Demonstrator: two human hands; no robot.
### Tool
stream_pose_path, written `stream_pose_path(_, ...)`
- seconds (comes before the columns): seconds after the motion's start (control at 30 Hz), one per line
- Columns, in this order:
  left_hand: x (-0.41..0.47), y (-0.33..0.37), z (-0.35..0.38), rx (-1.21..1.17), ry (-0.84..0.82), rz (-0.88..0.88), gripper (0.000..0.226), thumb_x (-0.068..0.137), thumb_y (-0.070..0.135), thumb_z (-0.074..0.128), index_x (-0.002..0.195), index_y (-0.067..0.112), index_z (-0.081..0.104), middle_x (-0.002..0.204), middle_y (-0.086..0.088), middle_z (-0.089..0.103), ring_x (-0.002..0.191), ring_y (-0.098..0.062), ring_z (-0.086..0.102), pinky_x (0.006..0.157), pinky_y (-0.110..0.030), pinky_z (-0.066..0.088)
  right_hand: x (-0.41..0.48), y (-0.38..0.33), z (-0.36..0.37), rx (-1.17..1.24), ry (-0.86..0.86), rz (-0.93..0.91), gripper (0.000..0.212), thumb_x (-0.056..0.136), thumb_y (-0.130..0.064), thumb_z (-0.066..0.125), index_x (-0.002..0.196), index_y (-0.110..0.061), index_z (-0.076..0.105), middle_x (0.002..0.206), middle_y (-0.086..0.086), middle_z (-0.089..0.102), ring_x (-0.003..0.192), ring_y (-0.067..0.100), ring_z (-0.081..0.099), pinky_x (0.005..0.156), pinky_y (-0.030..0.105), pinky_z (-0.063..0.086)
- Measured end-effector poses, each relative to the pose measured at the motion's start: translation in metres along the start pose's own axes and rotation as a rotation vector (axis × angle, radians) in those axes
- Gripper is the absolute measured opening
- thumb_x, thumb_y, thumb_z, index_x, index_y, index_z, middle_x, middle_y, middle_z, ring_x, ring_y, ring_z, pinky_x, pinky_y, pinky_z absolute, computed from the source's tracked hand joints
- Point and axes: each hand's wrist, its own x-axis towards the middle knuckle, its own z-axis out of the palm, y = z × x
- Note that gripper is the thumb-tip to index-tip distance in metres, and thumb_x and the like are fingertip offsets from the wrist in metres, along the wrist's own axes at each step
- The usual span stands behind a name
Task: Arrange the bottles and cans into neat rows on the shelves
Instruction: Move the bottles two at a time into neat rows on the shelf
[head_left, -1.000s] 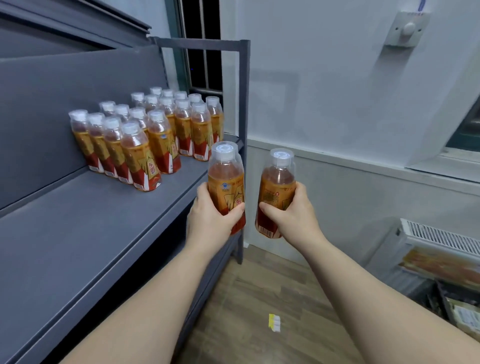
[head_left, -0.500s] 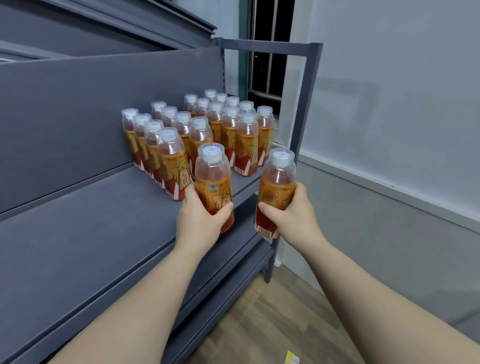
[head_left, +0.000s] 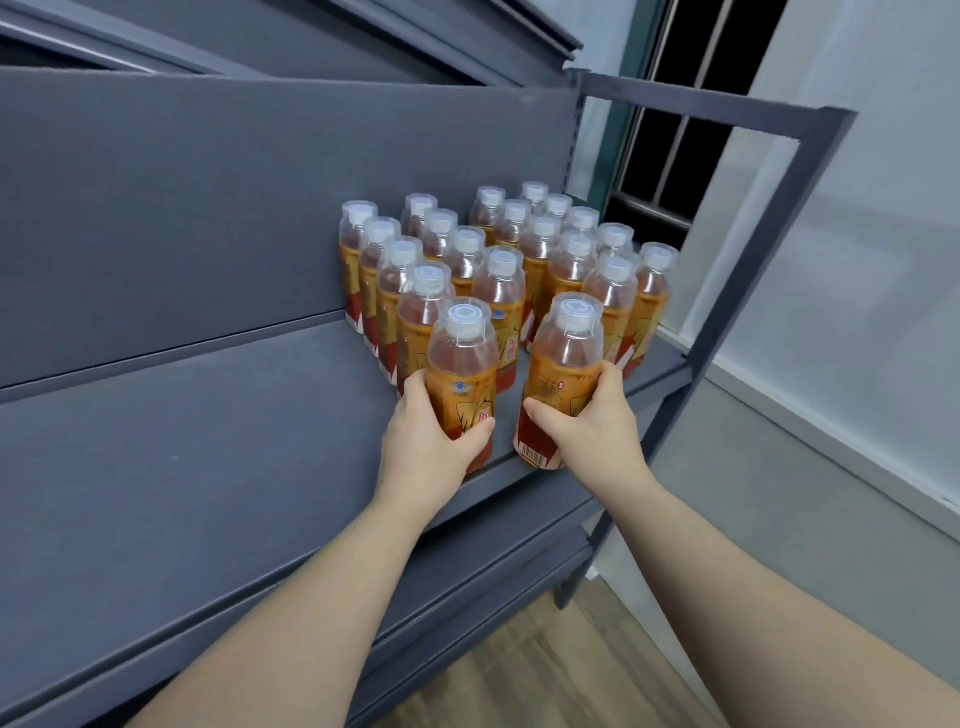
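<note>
Several orange-labelled tea bottles (head_left: 498, 249) with white caps stand in rows at the right end of the grey shelf (head_left: 208, 441). My left hand (head_left: 426, 441) grips one more bottle (head_left: 460, 358) at the shelf's front, just ahead of the left rows. My right hand (head_left: 592, 421) grips a second bottle (head_left: 563, 353) near the front edge, ahead of the right rows. Both held bottles are upright; whether their bases rest on the shelf is hidden by my hands.
The shelf's grey back panel (head_left: 208, 208) rises behind the rows. A grey upright post (head_left: 727, 312) frames the right end, with a barred window (head_left: 675, 130) and a white wall beyond it. A lower shelf edge (head_left: 467, 597) and wooden floor (head_left: 571, 686) lie below.
Both hands have carried their bottles forward and left, from beside the shelf end to its front, close to the standing rows. My view has swung left toward the shelf.
</note>
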Motion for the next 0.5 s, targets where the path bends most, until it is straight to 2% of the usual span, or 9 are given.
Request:
stream_pose_path(0.2, 0.001, 0.003, 0.010, -0.011, 0.066, -0.047, 0.078, 0.079, 0.042, 0.081, 0.141, 0.030, 0.036, 0.135, 0.008, 0.053, 0.120, -0.012, 0.053, 0.099, -0.032, 0.048, 0.030, 0.011, 0.012, 0.026, -0.063, -0.034, 0.068, 0.078, -0.038, 0.082, 0.128, -0.027, 0.038, 0.125, -0.008, 0.056, 0.113, 0.013, 0.057, 0.096, 0.037, 0.053)
stream_pose_path(0.37, -0.003, 0.012, 0.019, 0.053, 0.133, -0.111, 0.078, 0.082, 0.041, 0.078, 0.146, 0.029, 0.035, 0.134, 0.004, 0.045, 0.118, -0.008, 0.046, 0.093, -0.023, 0.039, 0.051, 0.016, 0.017, 0.052, -0.140, -0.085, 0.081, 0.077, -0.038, 0.085, 0.138, -0.020, 0.035, 0.122, -0.011, 0.050, 0.111, 0.008, 0.051, 0.094, 0.028, 0.048)
stream_pose_path(0.43, -0.007, 0.014, 0.021, 0.074, 0.157, -0.134, 0.077, 0.083, 0.040, 0.078, 0.146, 0.029, 0.036, 0.134, 0.004, 0.046, 0.121, -0.010, 0.048, 0.095, -0.023, 0.040, 0.057, 0.019, 0.019, 0.063, -0.170, -0.099, 0.086, 0.075, -0.038, 0.086, 0.141, -0.020, 0.033, 0.124, -0.010, 0.048, 0.114, 0.010, 0.051, 0.094, 0.027, 0.047)
stream_pose_path(0.5, -0.011, 0.017, 0.023, 0.089, 0.182, -0.153, 0.077, 0.082, 0.039, 0.079, 0.146, 0.029, 0.037, 0.137, 0.006, 0.049, 0.123, -0.011, 0.050, 0.099, -0.028, 0.044, 0.062, 0.022, 0.020, 0.065, -0.190, -0.111, 0.090, 0.073, -0.041, 0.087, 0.142, -0.020, 0.031, 0.131, -0.007, 0.049, 0.119, 0.013, 0.052, 0.098, 0.032, 0.049)
